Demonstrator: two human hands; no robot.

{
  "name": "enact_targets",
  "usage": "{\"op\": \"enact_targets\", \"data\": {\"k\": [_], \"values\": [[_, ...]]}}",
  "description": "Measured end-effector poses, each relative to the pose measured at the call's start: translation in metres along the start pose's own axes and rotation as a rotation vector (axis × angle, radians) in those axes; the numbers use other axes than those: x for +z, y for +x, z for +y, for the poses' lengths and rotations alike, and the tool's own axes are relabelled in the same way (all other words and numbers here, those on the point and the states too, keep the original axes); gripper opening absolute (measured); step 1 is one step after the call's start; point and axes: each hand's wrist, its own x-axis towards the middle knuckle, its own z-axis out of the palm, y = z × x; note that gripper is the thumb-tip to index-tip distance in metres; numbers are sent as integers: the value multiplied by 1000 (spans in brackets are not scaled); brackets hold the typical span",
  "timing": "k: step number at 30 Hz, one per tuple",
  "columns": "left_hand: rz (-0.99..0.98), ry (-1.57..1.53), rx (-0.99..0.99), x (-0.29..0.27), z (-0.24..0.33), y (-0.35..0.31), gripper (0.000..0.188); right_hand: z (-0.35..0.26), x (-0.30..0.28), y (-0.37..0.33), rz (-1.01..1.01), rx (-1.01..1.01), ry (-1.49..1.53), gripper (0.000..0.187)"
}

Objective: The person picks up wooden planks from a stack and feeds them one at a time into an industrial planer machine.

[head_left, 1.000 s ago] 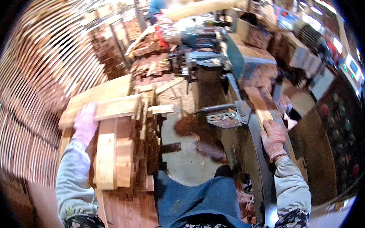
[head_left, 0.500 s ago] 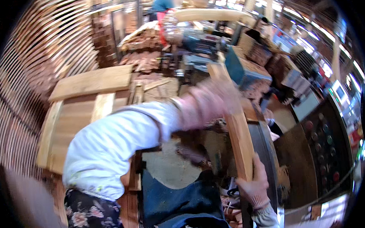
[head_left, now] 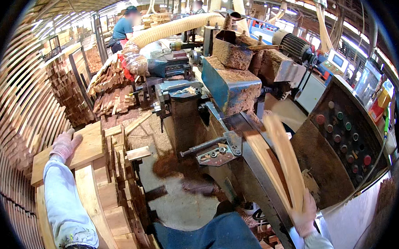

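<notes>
My left hand, in a pale knitted glove, lies on a light wooden board on top of a stack at the left. Its thumb is spread from the fingers, and the board stays under the palm. At the lower right my gloved right hand closes round the near end of a wooden strip, which is smeared by motion and tilts up above the machine's bed. Beside it a second wooden strip lies lengthwise along the dark metal bed; its near end meets the right hand.
A blue, sawdust-covered machine housing stands ahead, with a metal clamp on the bed's left side. A control panel with coloured buttons rises at the right. A ribbed hose crosses behind. Another person stands at the far left.
My left hand has left the strip and moved to the board on the left stack. The view has shifted. My right hand still holds a strip, with another now visible on the bed.
</notes>
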Motion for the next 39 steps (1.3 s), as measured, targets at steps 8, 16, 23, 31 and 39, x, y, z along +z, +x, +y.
{"op": "enact_targets", "data": {"k": [8, 16, 23, 31, 39], "values": [[-35, 237, -195, -71, 69, -81, 84, -91, 118, 182, 265, 12, 468, 100], [-301, -128, -18, -85, 14, -172, 112, -56, 40, 82, -46, -65, 275, 102], [-244, 54, -60, -68, 8, -207, 130, 10, -59, -44, -125, -183, 138, 74], [-71, 230, 71, -120, 76, -227, 110, -32, 23, 89, -155, -378, 312, 39], [-252, 261, 790, -120, 263, -198, 75, -138, 41, 170, -145, -554, 598, 77]]}}
